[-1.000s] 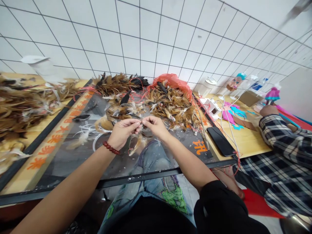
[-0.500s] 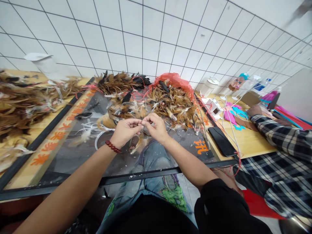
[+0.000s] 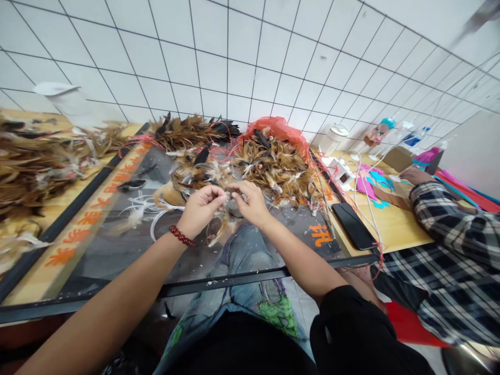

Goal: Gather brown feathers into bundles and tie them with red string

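My left hand [image 3: 203, 207], below a brown feather pile, is closed in a pinch of thumb and forefinger. Facing it, my right hand [image 3: 249, 204] is also closed, fingers bent and thumb pressed in. A small pale bit shows between the fingertips, too small to name. Just beneath the hands a loose light feather [image 3: 223, 229] lies on the dark glass panel [image 3: 128, 260]. To the left of my left wrist are white plastic strips [image 3: 156, 213]. The brown feather pile [image 3: 273, 166] rests just beyond my right hand, partly in front of a red plastic bag [image 3: 279, 127].
More brown feathers [image 3: 35, 166] cover the left side of the wooden table. On the right lie a black phone [image 3: 353, 225], white cables and pink and blue cut pieces [image 3: 371, 182]. A co-worker's plaid sleeve [image 3: 441, 208] reaches in there. A tiled wall [image 3: 242, 62] closes the back.
My fingertips have moved slightly apart, and the small pale bit now shows between them. The co-worker's arm at the right has shifted a little.
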A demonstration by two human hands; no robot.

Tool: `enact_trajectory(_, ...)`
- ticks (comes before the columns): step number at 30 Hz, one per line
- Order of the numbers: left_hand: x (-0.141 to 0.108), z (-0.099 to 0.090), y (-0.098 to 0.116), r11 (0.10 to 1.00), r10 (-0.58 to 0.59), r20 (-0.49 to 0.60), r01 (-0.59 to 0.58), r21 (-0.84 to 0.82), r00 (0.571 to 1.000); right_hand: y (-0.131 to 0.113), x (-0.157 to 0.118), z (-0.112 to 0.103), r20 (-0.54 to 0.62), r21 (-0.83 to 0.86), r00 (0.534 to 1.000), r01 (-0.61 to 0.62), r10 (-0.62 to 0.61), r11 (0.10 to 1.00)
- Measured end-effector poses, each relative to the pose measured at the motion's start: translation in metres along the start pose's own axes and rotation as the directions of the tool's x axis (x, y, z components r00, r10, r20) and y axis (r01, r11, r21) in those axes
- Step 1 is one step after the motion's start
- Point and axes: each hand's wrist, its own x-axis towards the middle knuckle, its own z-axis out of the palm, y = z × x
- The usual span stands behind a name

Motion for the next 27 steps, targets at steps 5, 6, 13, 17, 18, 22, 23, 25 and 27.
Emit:
enact_trajectory(5,0.001,0.000,-0.001,1.000,0.011,0.027,-0.011,0.012,1.000,-0.009,-0.001,-0.004,-0.024,0.034,0.999,0.039,-0.039,0.999)
enact_trajectory(6,0.001,-0.001,-0.001,1.000,0.013,0.027,-0.014,0.013,1.000,-0.011,-0.001,-0.005,-0.030,0.032,0.999,0.037,-0.036,0.999)
enact_trajectory(13,0.001,0.000,-0.002,0.998,-0.035,-0.026,0.033,-0.047,0.999,-0.018,-0.003,-0.008,-0.081,-0.031,0.995,0.047,-0.050,0.998)
enact_trajectory(17,0.002,0.000,-0.001,0.999,-0.003,-0.028,0.001,-0.046,1.000,-0.019,-0.004,-0.009,-0.038,-0.042,0.997,0.062,-0.064,0.997)
enact_trajectory(18,0.002,0.000,-0.001,0.999,0.007,-0.022,-0.007,-0.035,1.000,-0.019,-0.004,-0.008,-0.036,-0.045,0.997,0.065,-0.067,0.997)
enact_trajectory(22,0.002,0.000,-0.001,0.997,0.063,0.025,-0.064,0.030,0.998,-0.018,-0.004,-0.007,-0.053,-0.057,0.996,0.065,-0.068,0.996)
enact_trajectory(23,0.001,0.000,-0.001,0.996,0.075,0.032,-0.076,0.047,0.997,-0.018,-0.003,-0.007,-0.056,-0.059,0.996,0.071,-0.075,0.996)
enact_trajectory(25,0.001,0.000,-0.001,0.995,0.073,0.038,-0.076,0.065,0.997,-0.018,-0.003,-0.006,-0.053,-0.068,0.994,0.087,-0.091,0.994)
enact_trajectory(27,0.000,0.000,-0.001,0.998,0.030,0.040,-0.032,0.051,0.999,-0.020,-0.003,-0.006,-0.053,-0.089,0.994,0.096,-0.101,0.991)
